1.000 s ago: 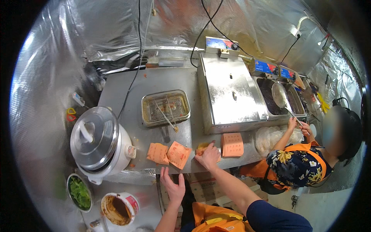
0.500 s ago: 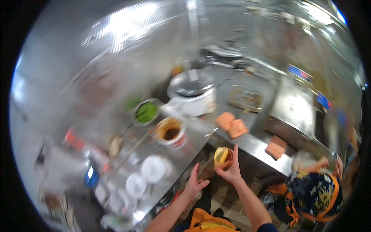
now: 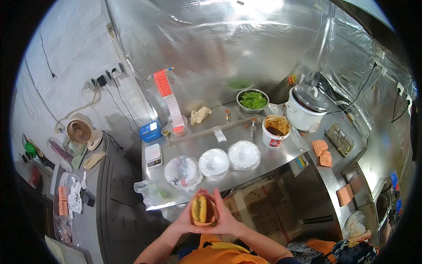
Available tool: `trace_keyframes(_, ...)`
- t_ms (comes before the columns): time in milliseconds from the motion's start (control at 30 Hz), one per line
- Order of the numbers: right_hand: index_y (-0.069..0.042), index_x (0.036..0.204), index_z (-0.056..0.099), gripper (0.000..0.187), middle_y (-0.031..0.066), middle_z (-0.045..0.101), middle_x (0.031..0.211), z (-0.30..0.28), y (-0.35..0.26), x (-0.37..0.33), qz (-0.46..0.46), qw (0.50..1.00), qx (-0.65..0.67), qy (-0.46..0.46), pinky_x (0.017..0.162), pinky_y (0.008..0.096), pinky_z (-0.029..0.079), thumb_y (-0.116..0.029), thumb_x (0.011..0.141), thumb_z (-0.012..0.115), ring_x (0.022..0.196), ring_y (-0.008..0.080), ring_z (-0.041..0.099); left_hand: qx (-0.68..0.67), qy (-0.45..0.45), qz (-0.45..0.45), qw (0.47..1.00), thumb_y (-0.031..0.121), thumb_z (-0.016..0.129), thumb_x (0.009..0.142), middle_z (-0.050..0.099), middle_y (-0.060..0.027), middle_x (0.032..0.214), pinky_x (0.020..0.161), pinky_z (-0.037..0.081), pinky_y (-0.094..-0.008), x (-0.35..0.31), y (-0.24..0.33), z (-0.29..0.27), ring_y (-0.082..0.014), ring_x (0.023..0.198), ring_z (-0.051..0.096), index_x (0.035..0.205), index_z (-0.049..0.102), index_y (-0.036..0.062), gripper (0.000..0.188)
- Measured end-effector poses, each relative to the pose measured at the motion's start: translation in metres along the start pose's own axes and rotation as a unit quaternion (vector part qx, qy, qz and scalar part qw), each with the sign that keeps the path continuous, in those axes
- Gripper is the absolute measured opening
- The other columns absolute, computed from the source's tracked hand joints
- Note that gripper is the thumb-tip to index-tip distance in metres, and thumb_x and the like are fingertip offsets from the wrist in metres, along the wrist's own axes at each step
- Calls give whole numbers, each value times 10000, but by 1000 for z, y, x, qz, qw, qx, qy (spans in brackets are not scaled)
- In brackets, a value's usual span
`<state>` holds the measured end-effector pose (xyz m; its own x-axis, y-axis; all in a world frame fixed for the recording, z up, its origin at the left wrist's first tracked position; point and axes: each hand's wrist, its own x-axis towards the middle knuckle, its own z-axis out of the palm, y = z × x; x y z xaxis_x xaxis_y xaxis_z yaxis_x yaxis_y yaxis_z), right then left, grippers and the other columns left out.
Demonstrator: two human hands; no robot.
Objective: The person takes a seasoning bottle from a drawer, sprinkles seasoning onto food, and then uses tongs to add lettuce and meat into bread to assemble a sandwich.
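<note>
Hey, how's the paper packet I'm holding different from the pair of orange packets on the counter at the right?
The held packet is raised between your left hand and right hand, while the paired packets lie on the counter.

The held packet's mouth faces the camera, showing yellow bread; the paired packets show mainly outer paper.

Both have orange-toned paper.
</note>
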<state>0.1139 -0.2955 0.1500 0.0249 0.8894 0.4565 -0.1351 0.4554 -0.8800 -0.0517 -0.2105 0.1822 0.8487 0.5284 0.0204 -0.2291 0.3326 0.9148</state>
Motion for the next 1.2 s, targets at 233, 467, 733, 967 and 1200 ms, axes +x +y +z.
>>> trace_keyframes(233, 39, 1630, -19, 1474, 261, 198, 1669, 148, 63, 113, 6, 990, -126, -61, 1255, 523, 201, -400, 649, 991, 1544, 458, 170, -75, 82, 41, 993, 196, 1027, 582, 375, -117, 1610, 1197, 373, -426, -84, 85, -160, -268, 1463, 436, 1666, 106, 71, 1428)
trace_keyframes(467, 11, 1637, -54, 1493, 259, 127, 1695, 285, 130, 218, -31, 980, -178, -82, 1274, 531, 145, -402, 652, 989, 1559, 462, 148, -58, 76, 58, 994, 259, 1048, 539, 441, -133, 1576, 1202, 367, -409, -140, 170, -321, -274, 1453, 458, 1629, 209, 24, 1395)
trace_keyframes(733, -18, 1646, 83, 1337, 213, 234, 1683, 339, 164, 269, -14, 974, -176, -145, 1269, 485, 167, -398, 711, 960, 1572, 361, 211, -110, 165, 107, 974, 555, 914, 714, 522, -118, 1474, 1102, 468, -648, -219, 242, -447, -338, 1414, 486, 1559, 367, 179, 1075)
trace_keyframes(967, -49, 1660, -27, 1320, 268, 289, 1651, 347, 198, 261, 42, 967, -171, -186, 1228, 490, 300, -232, 761, 923, 1531, 388, 320, 57, 279, 91, 954, 343, 884, 787, 622, -128, 1275, 937, 596, -476, -271, 313, -550, -275, 1102, 678, 1395, 487, -3, 804)
trace_keyframes(1200, -21, 1654, -9, 1200, 278, 316, 1634, 325, 206, 251, 82, 968, -155, -177, 1201, 477, 345, -221, 852, 862, 1485, 371, 397, 100, 322, 48, 940, 267, 837, 832, 664, -97, 1146, 824, 621, -419, -243, 357, -577, -245, 988, 698, 1325, 557, 4, 626)
